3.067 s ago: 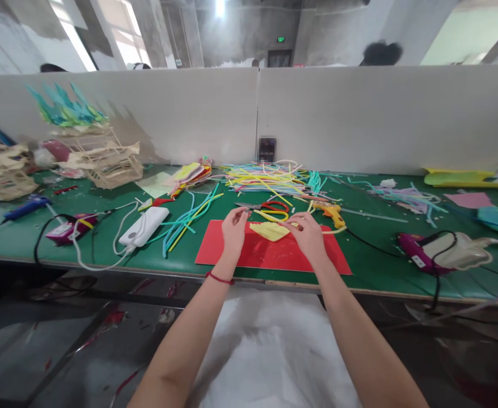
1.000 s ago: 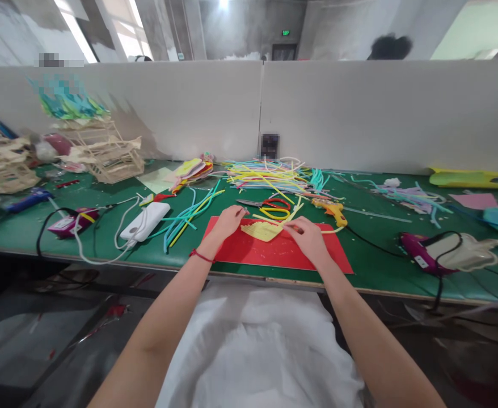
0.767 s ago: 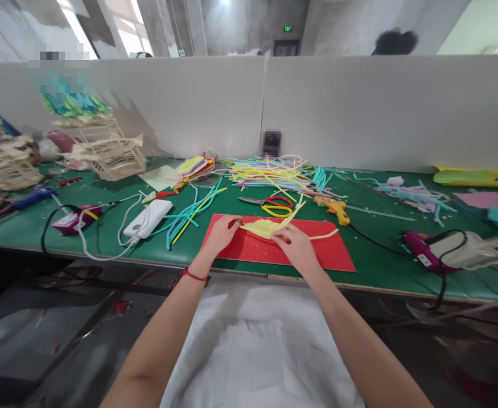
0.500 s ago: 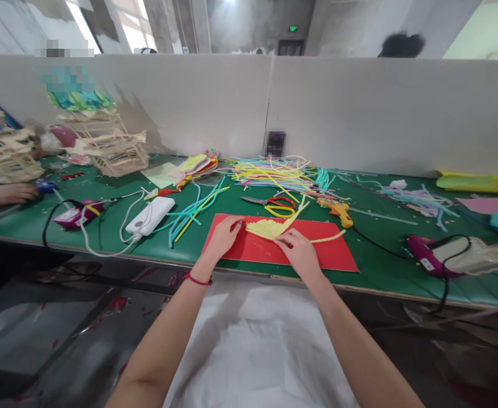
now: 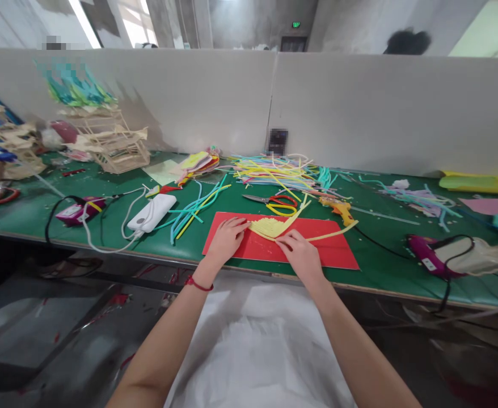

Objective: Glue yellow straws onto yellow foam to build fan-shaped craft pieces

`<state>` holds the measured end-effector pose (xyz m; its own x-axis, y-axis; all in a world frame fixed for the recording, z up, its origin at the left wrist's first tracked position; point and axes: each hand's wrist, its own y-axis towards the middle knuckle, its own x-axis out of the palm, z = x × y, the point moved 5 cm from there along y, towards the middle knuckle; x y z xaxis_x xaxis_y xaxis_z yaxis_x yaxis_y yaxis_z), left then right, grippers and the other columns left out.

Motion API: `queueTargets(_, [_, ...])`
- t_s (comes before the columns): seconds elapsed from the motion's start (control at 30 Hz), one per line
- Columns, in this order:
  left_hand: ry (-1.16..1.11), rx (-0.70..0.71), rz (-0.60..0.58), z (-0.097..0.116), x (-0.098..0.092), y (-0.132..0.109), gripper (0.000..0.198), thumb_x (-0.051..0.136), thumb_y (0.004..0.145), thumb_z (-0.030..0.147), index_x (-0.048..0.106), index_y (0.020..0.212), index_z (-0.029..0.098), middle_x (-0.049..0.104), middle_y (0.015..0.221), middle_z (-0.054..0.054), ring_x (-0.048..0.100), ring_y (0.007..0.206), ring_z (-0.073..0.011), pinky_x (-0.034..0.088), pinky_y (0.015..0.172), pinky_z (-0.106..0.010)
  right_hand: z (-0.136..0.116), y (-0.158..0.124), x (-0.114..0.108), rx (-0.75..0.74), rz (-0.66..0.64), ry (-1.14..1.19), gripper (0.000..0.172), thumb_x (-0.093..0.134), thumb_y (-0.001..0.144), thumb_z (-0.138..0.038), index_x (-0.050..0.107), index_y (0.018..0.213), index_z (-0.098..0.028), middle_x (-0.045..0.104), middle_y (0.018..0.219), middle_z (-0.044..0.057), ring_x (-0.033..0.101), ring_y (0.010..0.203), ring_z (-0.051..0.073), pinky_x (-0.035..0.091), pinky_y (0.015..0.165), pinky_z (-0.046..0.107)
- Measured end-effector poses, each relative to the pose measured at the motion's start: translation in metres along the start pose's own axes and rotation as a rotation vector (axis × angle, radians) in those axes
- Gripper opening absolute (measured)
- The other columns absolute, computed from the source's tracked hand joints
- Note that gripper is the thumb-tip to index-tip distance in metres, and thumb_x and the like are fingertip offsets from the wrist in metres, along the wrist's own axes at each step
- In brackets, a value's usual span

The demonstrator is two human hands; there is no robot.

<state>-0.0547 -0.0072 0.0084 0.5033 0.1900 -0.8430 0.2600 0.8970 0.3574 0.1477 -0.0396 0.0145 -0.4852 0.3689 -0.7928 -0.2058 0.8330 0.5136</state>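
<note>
Centrally on the red board (image 5: 334,252), nearer its far edge, lies the yellow piece (image 5: 269,226), a fan of pale strips packed side by side. Its long axis runs roughly left to right across the board; the narrow tip points left, and from its right side loose ends slant up and away past the board's far edge, pointing far right. A yellow strip (image 5: 329,233) follows the near rim of the piece and carries on rightward, its free end curving just past the board's right side.

Over the board's left part, the left hand (image 5: 228,237) is laid with fingers close together and fingertips at the piece's left tip; whether it pinches anything cannot be told. Over the board's middle, the right hand (image 5: 296,249) has thumb and forefinger drawn narrow, holding the yellow strip at the near rim.

Just beyond the board's far edge, scissors (image 5: 270,200) with red and yellow handles lie on the green tabletop (image 5: 376,260), blades pointing left. A yellow glue gun (image 5: 340,211) sits just off the board's far right corner. Well right of the board, a purple device (image 5: 430,260) bears a white label, too small to read.
</note>
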Motion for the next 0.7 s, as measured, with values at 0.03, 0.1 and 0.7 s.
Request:
queueTargets(0.03, [0.0, 0.003, -0.001, 0.0, 0.001, 0.0, 0.037, 0.044, 0.087, 0.013, 0.064, 0.117, 0.023, 0.061, 0.126, -0.006, 0.051, 0.122, -0.0203, 0.037, 0.108, -0.042, -0.001, 0.001, -0.001, -0.011, 0.006, -0.007, 0.033, 0.041, 0.093, -0.035, 0.071, 0.084, -0.025, 0.065, 0.085, 0.003, 0.06, 0.064, 0.013, 0.039, 0.049, 0.025])
queueTargets(0.1, [-0.001, 0.008, -0.001, -0.001, 0.002, 0.001, 0.037, 0.044, 0.087, 0.012, 0.064, 0.117, 0.023, 0.061, 0.126, -0.006, 0.051, 0.122, -0.0197, 0.038, 0.108, -0.042, -0.004, 0.003, -0.002, -0.055, 0.019, -0.004, 0.029, 0.044, 0.093, -0.031, 0.071, 0.085, -0.025, 0.067, 0.095, 0.004, 0.063, 0.072, 0.015, 0.045, 0.055, 0.026])
queueTargets(0.7, [0.126, -0.065, -0.055, 0.004, 0.001, -0.002, 0.036, 0.044, 0.087, 0.017, 0.066, 0.114, 0.024, 0.055, 0.134, -0.006, 0.046, 0.127, -0.0222, 0.032, 0.11, -0.044, -0.004, 0.002, 0.016, -0.214, -0.037, 0.144, 0.028, 0.044, 0.092, -0.021, 0.068, 0.106, -0.018, 0.069, 0.11, 0.008, 0.065, 0.103, 0.021, 0.054, 0.09, 0.036])
